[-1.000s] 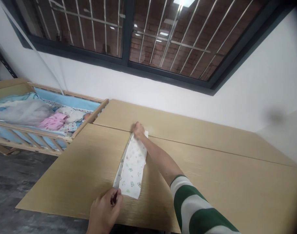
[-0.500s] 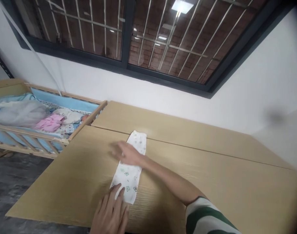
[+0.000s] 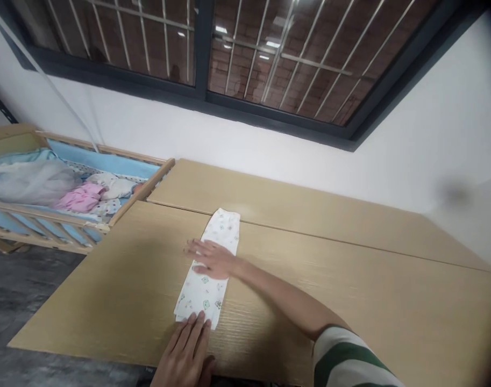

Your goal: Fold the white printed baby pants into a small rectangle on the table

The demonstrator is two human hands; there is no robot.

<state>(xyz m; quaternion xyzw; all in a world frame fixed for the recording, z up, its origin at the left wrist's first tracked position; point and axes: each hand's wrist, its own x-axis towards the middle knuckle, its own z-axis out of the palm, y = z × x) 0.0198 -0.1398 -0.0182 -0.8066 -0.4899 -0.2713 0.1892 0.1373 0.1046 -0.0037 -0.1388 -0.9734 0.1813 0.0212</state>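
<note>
A long, narrow folded white cloth (image 3: 223, 228) with small green prints lies flat on the light wooden table (image 3: 350, 290), running away from me. My right hand (image 3: 212, 258) rests palm down across the cloth's middle, fingers spread flat and pointing left. At the cloth's near end my left hand (image 3: 189, 352) lies flat, fingertips on its edge. Neither hand grips anything. My right arm wears a green and white striped sleeve (image 3: 350, 360).
A wooden baby cot (image 3: 47, 226) with blue lining, pink and white clothes and what looks like a doll stands left of the table. A white wall and a barred window (image 3: 213, 59) rise behind. The table's near edge borders dark floor (image 3: 23, 301) on the left.
My right hand left the cloth's far end and came back to lie flat on its middle. My left hand let go of the near corner and flattened.
</note>
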